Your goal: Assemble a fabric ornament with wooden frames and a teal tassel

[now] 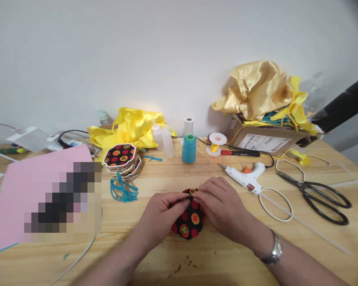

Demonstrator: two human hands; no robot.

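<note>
A piece of black fabric [185, 216] with red dots and bright flower prints lies at the front middle of the table, under both hands. My left hand [164, 210] pinches its upper edge between thumb and fingers. From the other side my right hand [220, 206], with a silver bracelet on its wrist, pinches the same edge, the fingertips of both hands nearly meeting. What exactly lies between the fingertips is too small to make out. To the left stands a stack of scalloped pieces [121, 155] in similar fabric, with a bundle of teal threads [123, 188] before it.
Right of my hands lie a white glue gun [246, 176], a pale ring [276, 204] and black-handled scissors [314, 194]. A teal thread cone [189, 149] and ribbon spool [216, 143] stand behind. A cardboard box [256, 137] holds satin cloth; pink paper [32, 178] lies left.
</note>
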